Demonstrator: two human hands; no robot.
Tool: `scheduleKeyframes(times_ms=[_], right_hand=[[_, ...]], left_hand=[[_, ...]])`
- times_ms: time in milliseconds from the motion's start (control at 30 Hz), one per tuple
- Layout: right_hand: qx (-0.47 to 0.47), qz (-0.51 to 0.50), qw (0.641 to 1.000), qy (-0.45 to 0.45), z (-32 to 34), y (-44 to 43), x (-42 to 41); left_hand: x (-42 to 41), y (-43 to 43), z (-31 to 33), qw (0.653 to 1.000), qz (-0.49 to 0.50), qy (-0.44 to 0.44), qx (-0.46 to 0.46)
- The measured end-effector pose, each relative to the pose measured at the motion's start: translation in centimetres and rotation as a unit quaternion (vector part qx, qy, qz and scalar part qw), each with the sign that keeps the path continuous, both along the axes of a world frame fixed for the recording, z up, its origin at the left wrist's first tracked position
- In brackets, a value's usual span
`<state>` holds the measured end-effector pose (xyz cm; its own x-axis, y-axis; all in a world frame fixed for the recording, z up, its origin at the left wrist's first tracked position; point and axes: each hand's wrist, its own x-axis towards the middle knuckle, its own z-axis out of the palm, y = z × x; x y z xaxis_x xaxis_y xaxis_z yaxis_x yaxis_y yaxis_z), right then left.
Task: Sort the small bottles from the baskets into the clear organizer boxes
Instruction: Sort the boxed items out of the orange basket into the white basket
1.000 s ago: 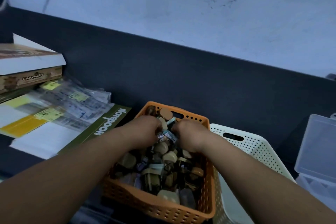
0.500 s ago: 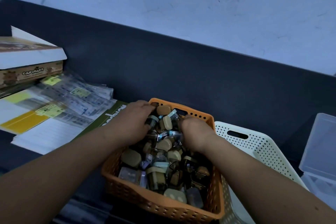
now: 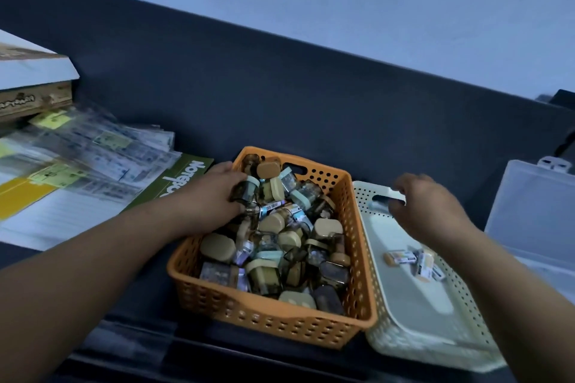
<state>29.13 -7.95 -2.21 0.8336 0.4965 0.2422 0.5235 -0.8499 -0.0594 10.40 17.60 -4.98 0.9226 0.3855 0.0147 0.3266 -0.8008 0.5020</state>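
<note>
An orange basket [image 3: 348,214] in the middle is heaped with small bottles [image 3: 280,246], most with beige or pale blue caps. My left hand [image 3: 214,196] reaches into its far left corner, fingers curled round a dark bottle with a pale blue cap [image 3: 246,191]. To its right a white perforated basket [image 3: 413,348] has a few small bottles [image 3: 413,260] on its floor. My right hand [image 3: 429,211] hovers over that basket's far end with its fingers curled. Whether they hold anything is hidden. A clear organizer box [image 3: 529,211] stands open at the far right.
A green notebook [image 3: 183,180], sheets in plastic sleeves [image 3: 93,152] and stacked boxes [image 3: 31,84] lie to the left on the dark surface [image 3: 280,102]. A pale wall rises behind.
My right hand has left the orange basket and moved right, over the white basket. My left hand stays in the orange basket, now round the dark bottle.
</note>
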Motion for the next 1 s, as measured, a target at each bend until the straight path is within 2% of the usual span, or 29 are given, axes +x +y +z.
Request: scheduleKeyframes(times_ms=[67,133,233,333,567,667,767,1000], right_hand=[[0.035,0.037,0.999,-0.006,0.3,0.9,-1.2],[0.055,0.126,0.990,0.014,0.8,3.1,-2.9],[0.007,0.218,0.970,0.104,0.6,7.3,-4.9],[-0.081,0.228,0.960,0.138,-0.7,10.6,-4.8],[-0.223,0.266,0.933,0.096,-3.6,13.4,-3.7],[-0.254,0.263,0.925,0.099,-3.3,14.0,-3.5],[-0.250,0.256,0.929,0.090,-3.4,14.1,-3.1],[-0.144,0.245,0.949,0.138,-3.9,13.2,-2.3]], left_hand=[[0.1,0.1,-0.2,1.000,0.005,-0.001,0.003],[0.2,0.3,-0.5,1.000,0.008,0.001,0.001],[0.3,0.6,-0.9,1.000,0.010,-0.002,-0.015],[0.2,0.6,-0.9,1.000,0.010,-0.007,-0.025],[-0.1,0.9,-1.1,0.996,-0.009,-0.020,-0.082],[-0.1,1.0,-1.2,0.995,-0.013,-0.024,-0.092],[-0.2,1.2,-1.3,0.995,-0.019,-0.026,-0.094],[-0.2,1.0,-1.3,0.994,-0.021,-0.032,-0.097]])
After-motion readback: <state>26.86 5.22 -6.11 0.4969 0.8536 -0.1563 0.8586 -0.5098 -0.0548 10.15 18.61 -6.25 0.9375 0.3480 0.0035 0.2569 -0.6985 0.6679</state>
